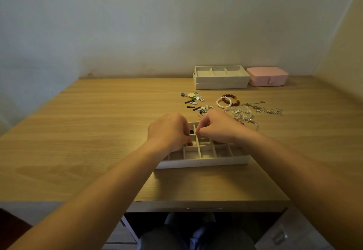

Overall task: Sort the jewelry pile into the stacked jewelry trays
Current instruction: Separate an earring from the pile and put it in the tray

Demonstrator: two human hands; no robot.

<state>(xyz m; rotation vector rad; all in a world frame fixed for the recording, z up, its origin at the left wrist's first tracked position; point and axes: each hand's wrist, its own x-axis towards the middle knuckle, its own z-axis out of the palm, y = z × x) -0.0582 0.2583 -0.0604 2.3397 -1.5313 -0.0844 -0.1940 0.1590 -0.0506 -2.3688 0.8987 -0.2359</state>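
Note:
A white tray [202, 162] with several small compartments lies on the wooden desk in front of me. Both of my hands hover over its far left part. My left hand [169, 130] curls its fingers down into the compartments, and whether it holds anything is hidden. My right hand [218, 128] pinches its fingertips together over a divider, next to a small dark piece [191, 131] in a compartment. Just beyond lies the jewelry pile [243, 117], with a pearl bracelet [223, 102], a red bead bracelet [233, 100], silver chains [263, 108] and small earrings [193, 100]. Two stacked trays [222, 84] stand at the back.
A shut pink jewelry box [267, 76] sits to the right of the stacked trays, against the wall. A side wall closes in the desk on the right. The desk's front edge [196, 203] runs just above my knees.

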